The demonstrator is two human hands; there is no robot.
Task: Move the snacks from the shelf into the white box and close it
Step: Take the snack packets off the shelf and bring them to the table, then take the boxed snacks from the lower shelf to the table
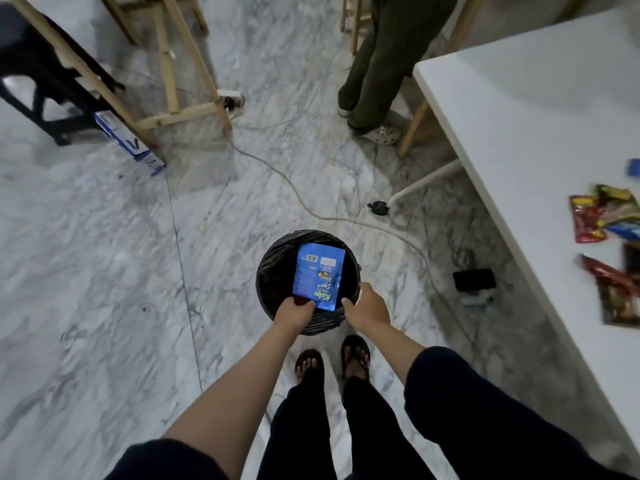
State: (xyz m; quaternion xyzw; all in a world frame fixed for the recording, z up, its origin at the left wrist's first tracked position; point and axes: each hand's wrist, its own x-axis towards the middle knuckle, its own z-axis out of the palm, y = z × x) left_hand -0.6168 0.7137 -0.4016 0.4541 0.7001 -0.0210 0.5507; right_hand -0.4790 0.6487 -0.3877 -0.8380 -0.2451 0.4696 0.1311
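I look down at a round black bin (277, 268) lined with a black bag, standing on the marble floor just in front of my feet. A blue snack packet (318, 271) lies flat over the bin's mouth. My left hand (296, 311) pinches the packet's near edge, and something red shows under its fingers. My right hand (367, 304) curls over the bin's near right rim, its thumb on the rim. More snack packets (599, 220) lie on the white table (519, 133) at the right. No white box is in view.
A person in green trousers (377, 64) stands at the far side by the table. A cable (301, 199) runs across the floor past the bin. Wooden frames (173, 81), a black stool (31, 74), a blue-and-white carton (131, 143) and a black device (474, 279) are around.
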